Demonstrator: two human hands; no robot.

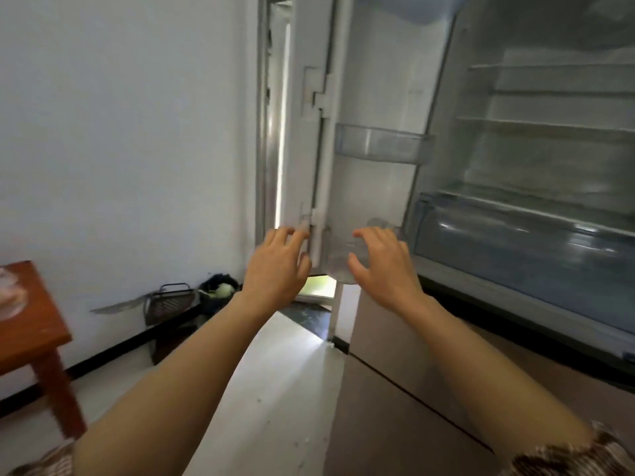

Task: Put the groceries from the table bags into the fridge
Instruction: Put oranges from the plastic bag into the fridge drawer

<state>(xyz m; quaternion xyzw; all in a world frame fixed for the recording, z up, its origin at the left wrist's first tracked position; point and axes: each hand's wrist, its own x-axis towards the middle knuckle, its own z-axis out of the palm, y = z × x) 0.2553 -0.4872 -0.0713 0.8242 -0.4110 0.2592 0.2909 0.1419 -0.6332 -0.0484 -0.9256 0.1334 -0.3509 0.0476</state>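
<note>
The fridge (536, 139) stands open on the right, with bare glass shelves and a clear crisper drawer (515, 245) below them. Its door (374, 80) swings out to the left and carries a clear upper bin (385, 146) and a clear lower bin (343, 259). My left hand (278, 266) reaches to the door's lower edge with relaxed fingers, holding nothing. My right hand (381, 266) hovers at the lower bin, fingers spread and loosely bent, also holding nothing. No groceries show in the fridge.
A reddish wooden table (31, 338) with a clear plastic bag (10, 293) on it stands at the far left. A dark basket (168, 304) and a dark bundle (220, 290) sit on the floor by the wall. Pale floor lies below my arms.
</note>
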